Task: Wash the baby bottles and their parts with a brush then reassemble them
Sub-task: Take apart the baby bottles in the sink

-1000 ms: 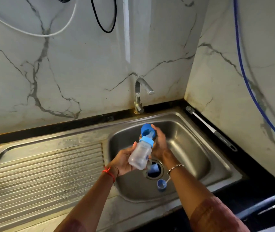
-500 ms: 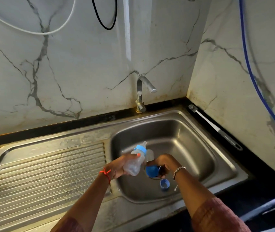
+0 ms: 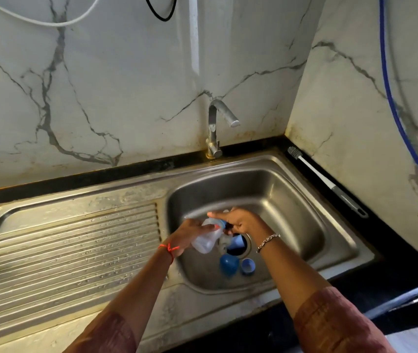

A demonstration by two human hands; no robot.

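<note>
Round blue plastic cap (image 3: 228, 267) now lies dropped in steel sink (image 3: 292, 200); our left hand (image 3: 187, 233) grips clear plastic bottle (image 3: 205, 242), right hand (image 3: 241, 221) pinches its blue collar (image 3: 222, 223).

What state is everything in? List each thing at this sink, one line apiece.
clear plastic baby bottle: tilted over the basin, gripped by the left hand.
light blue screw collar: on the bottle's neck, gripped by the right hand.
dark blue dome cap: off, lying in the steel sink basin.
small light blue round cap: lying beside the dome.
curved steel tap: no water running.
white-handled bottle brush: lying untouched on the black counter.
</note>
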